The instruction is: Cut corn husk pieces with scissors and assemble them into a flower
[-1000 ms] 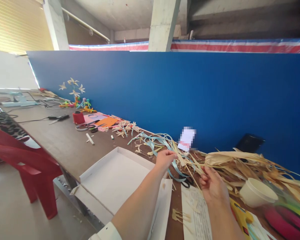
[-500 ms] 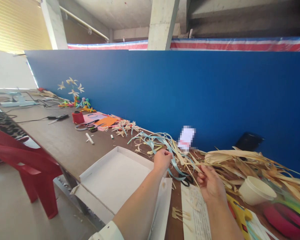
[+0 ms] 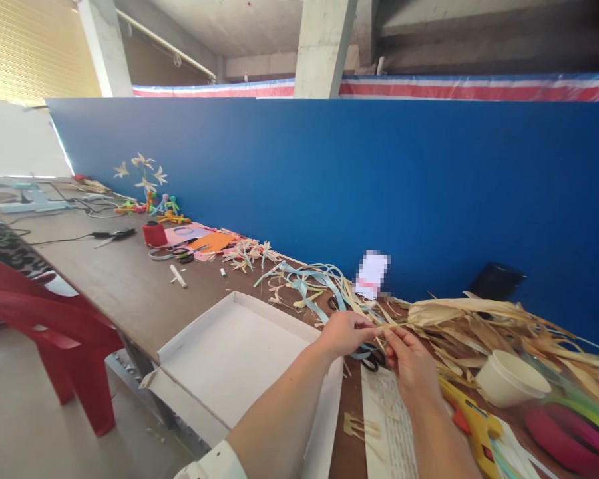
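Note:
My left hand (image 3: 348, 332) and my right hand (image 3: 412, 362) meet fingertip to fingertip above the table. Between them they pinch a thin pale-yellow husk strip (image 3: 388, 327), largely hidden by the fingers. Both hands are closed. Behind my left hand lie light-blue ribbons (image 3: 324, 283) mixed with cream strips. Black scissor handles (image 3: 371, 362) show just below my fingers. Under my right wrist is a printed sheet (image 3: 385, 426) with small pale husk pieces (image 3: 362, 426) on and beside it.
An open white cardboard box (image 3: 249, 359) lies left of my left forearm. At right are dried corn husks (image 3: 479, 319), a cream cup (image 3: 513, 378) and a yellow glue gun (image 3: 474, 422). A blue partition (image 3: 429, 186) stands behind the table. A red chair (image 3: 74, 339) is at left.
My left hand has moved right to meet my right hand and now pinches the strip too. My right hand has shifted slightly left and turned inward.

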Demonstrator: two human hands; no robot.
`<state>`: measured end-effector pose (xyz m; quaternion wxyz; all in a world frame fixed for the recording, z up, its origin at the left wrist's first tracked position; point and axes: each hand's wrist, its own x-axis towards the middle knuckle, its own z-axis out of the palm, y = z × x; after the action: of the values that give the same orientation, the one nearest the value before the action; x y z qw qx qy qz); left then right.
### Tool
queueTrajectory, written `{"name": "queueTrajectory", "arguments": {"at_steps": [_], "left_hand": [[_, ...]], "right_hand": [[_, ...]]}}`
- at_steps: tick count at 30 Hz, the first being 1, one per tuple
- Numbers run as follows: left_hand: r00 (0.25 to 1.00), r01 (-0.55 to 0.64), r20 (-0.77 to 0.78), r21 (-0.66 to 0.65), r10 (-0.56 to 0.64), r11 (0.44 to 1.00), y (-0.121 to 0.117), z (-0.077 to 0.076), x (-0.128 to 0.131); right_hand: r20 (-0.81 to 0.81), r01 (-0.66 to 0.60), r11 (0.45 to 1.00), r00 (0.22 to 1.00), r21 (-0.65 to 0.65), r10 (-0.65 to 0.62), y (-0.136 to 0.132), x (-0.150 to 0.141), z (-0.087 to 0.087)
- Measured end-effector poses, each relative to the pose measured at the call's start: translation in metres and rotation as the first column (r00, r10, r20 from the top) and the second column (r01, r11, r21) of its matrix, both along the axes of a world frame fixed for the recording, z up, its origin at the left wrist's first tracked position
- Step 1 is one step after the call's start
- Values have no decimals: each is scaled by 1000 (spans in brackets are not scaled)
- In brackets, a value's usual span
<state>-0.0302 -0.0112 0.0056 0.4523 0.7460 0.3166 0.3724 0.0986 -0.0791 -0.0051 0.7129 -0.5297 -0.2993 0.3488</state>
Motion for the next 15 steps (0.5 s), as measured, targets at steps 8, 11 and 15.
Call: {"name": "queueTrajectory", "arguments": {"at_steps": [8, 11, 15], "left_hand": [[1000, 4, 26, -114, -1, 993, 2, -6, 3], [998, 17, 62, -216, -3, 976, 2, -4, 4], [994, -14, 103, -265, 42, 964, 1, -1, 4]], "right_hand": [[39, -8, 999, 999, -34, 10, 0, -4, 2], [1, 36, 999, 999, -15, -36, -1, -2, 3], [-94, 87, 996, 992, 14, -85, 0, 2, 2]]}}
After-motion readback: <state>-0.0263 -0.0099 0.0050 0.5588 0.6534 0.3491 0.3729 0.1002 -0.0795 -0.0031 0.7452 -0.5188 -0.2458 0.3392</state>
